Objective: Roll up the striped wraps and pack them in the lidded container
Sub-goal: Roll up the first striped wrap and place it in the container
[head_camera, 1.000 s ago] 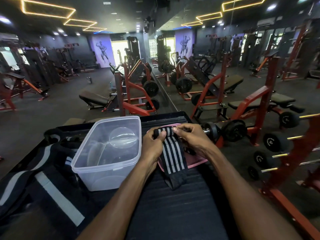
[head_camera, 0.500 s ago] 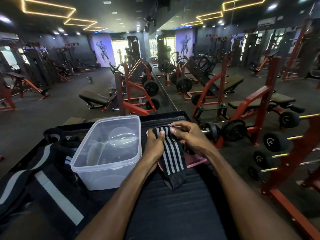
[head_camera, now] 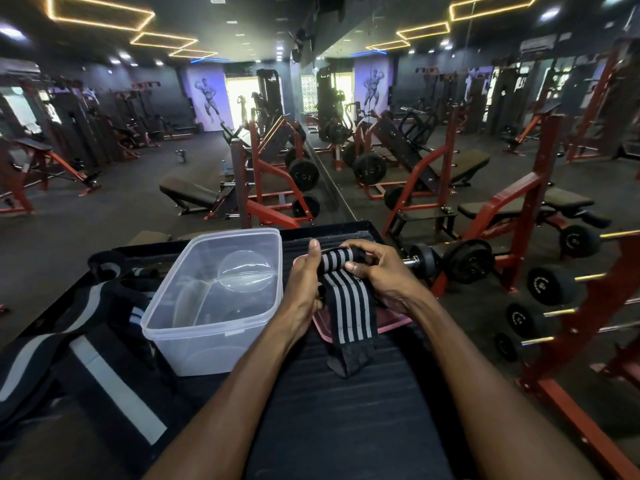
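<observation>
Black-and-grey striped wrap (head_camera: 346,296), half rolled, gripped by left hand (head_camera: 304,282) and right hand (head_camera: 384,275), just right of clear container (head_camera: 211,327).

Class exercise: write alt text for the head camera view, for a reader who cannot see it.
Two hands, left hand and right hand, roll a black-and-grey striped wrap above a pink lid on a black padded bench. An open clear plastic container sits to their left, with a gym's weight machines behind.

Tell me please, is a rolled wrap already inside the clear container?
No, the clear container holds no wrap; both hands grip the striped wrap beside it.
</observation>
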The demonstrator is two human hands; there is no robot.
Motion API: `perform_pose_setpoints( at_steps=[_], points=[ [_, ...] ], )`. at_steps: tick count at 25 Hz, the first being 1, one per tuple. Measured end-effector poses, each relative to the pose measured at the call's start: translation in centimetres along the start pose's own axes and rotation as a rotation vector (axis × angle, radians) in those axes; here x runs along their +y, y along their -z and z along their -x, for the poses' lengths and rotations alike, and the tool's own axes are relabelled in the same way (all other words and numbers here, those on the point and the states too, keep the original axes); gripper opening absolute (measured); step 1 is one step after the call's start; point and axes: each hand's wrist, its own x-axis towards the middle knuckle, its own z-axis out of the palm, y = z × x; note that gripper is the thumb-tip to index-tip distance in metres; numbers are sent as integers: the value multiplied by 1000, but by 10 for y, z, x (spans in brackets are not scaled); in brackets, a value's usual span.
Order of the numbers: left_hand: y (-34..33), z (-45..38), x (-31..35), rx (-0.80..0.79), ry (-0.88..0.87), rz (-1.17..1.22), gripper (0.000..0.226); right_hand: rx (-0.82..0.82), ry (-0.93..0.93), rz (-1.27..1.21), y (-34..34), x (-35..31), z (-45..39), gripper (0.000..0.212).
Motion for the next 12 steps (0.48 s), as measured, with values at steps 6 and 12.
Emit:
perform_pose_setpoints(
  at_steps=[6, 12],
  points=[
    [1, -2, -5, 44, -236, -217, 25, 3, -105, -118, 5, -4, 2, 25],
    [-2, 7, 1, 43, -101, -95, 9, 68, -9, 3, 7, -4, 1, 26]
  ],
)
